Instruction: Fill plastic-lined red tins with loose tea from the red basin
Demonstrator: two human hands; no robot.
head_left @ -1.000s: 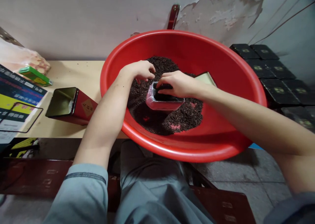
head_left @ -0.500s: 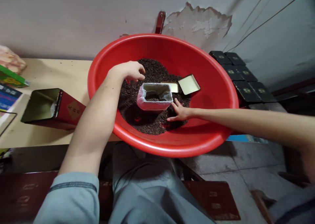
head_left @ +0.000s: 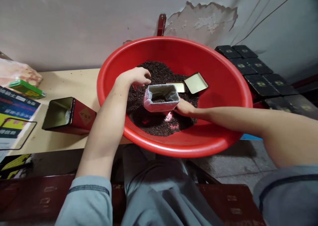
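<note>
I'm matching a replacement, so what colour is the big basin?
The basin is plain bright red, seen best in the head view.

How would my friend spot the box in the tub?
Find the big red tub. Inside, between the left hand and right hand, is an open box. Clear plastic wraps its rim, unlike the flat, pale lid nearby.
</note>
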